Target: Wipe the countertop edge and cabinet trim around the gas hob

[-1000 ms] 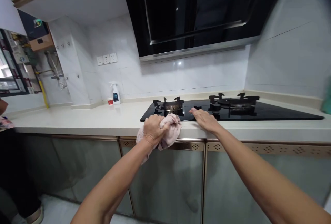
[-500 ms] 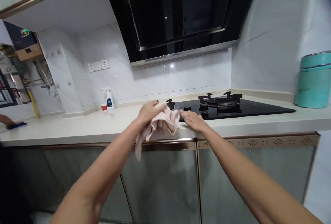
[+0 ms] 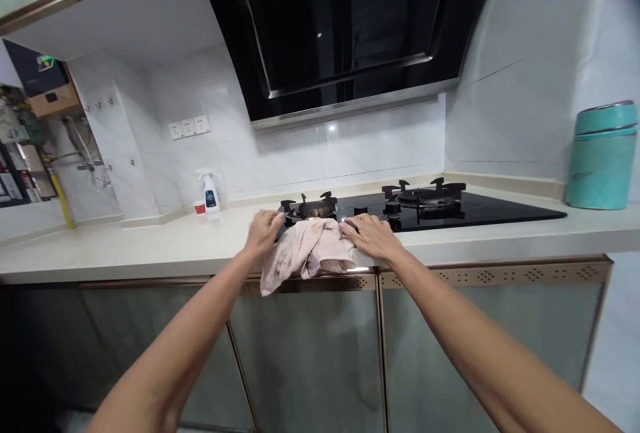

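A pale pink cloth (image 3: 310,246) lies loosely spread over the front edge of the black gas cooktop (image 3: 483,214) and hangs down past the counter's edge. At the cloth's left side is my left hand (image 3: 263,233), its fingers curled and closed at the cloth's edge; their tips are partly hidden. My right hand (image 3: 373,236) rests palm down by the cooktop's front edge, fingers stretched out, with the fingertips touching the cloth's upper right corner. Just behind the cloth stands the left burner (image 3: 315,208). The right burner (image 3: 430,196) sits farther right.
A spray bottle (image 3: 211,192) and a small red-and-white container (image 3: 199,207) stand on the counter (image 3: 150,246) by the wall. At the far right is a turquoise canister (image 3: 603,160). The black range hood (image 3: 350,33) slants low overhead. Cabinet doors (image 3: 310,353) line the front below.
The cloth was bunched under my left hand; now it lies spread out between both hands. My left hand has shifted left, uncovering the left burner. Another person's hand at far left has left the view.
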`<action>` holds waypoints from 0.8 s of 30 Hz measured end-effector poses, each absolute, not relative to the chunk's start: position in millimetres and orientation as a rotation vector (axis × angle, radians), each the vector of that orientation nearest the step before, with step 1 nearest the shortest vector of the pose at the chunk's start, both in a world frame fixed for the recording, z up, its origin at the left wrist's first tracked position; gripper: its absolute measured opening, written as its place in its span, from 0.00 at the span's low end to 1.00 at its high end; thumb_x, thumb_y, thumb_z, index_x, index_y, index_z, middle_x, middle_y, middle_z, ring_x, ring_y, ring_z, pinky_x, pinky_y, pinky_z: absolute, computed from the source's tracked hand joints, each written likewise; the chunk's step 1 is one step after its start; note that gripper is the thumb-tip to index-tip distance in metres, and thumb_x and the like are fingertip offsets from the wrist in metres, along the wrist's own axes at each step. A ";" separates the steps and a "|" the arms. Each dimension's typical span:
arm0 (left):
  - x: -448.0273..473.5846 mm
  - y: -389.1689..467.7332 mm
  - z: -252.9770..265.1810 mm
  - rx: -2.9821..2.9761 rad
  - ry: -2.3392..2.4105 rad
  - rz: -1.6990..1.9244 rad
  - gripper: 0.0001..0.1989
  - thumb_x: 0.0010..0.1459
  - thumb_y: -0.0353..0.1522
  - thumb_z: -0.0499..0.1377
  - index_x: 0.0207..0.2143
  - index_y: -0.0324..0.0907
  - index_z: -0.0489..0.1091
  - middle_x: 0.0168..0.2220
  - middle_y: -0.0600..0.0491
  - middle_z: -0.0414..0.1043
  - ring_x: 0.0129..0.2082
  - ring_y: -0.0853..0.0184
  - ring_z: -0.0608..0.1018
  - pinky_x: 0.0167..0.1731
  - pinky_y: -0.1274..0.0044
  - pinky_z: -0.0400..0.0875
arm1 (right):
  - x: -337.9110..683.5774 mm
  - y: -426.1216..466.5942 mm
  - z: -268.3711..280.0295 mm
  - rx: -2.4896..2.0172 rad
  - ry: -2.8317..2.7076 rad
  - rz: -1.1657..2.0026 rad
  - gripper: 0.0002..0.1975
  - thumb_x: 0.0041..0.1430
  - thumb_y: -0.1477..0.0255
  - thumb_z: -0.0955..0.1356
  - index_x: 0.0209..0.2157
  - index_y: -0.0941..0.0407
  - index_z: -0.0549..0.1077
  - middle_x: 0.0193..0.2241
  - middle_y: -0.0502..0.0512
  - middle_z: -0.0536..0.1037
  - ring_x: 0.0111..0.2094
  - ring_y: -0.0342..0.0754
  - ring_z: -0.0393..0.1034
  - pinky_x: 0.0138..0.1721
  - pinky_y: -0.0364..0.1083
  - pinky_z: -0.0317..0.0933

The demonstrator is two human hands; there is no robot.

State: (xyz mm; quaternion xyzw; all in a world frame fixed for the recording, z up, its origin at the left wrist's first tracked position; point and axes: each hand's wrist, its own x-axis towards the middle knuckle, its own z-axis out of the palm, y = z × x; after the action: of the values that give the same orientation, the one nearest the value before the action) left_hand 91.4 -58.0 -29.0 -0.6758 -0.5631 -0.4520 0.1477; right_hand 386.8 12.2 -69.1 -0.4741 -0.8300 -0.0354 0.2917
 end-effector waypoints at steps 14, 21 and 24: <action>54.4 -84.1 -99.2 -1.475 -1.565 -0.708 0.18 0.69 0.36 0.48 0.32 0.44 0.75 0.35 0.47 0.77 0.39 0.59 0.74 0.39 0.68 0.58 | 278.2 -50.6 -66.1 -0.966 -2.275 -0.373 0.33 0.62 0.39 0.59 0.55 0.44 0.76 0.65 0.62 0.62 0.60 0.70 0.55 0.52 0.70 0.57; 47.4 -84.0 -100.1 -1.504 -1.544 -0.725 0.19 0.68 0.35 0.46 0.33 0.43 0.76 0.36 0.47 0.80 0.37 0.59 0.77 0.39 0.67 0.59 | 277.0 -55.7 -80.1 -0.903 -2.220 -0.609 0.29 0.57 0.44 0.69 0.52 0.47 0.75 0.65 0.65 0.62 0.58 0.70 0.54 0.46 0.64 0.60; 45.8 -85.1 -99.3 -1.534 -1.519 -0.754 0.19 0.68 0.34 0.46 0.35 0.43 0.76 0.37 0.47 0.80 0.37 0.59 0.77 0.39 0.67 0.60 | 316.0 -44.7 -91.8 -0.821 -2.241 -0.599 0.32 0.53 0.52 0.75 0.58 0.45 0.71 0.68 0.61 0.58 0.62 0.68 0.52 0.49 0.61 0.59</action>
State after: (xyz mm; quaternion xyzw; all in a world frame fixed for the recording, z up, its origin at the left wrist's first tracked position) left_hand 45.8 -85.1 -99.3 -0.6106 -0.6044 -0.2999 0.4146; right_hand 316.0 -44.7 -91.8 -0.3146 -0.8585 -0.2293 0.3337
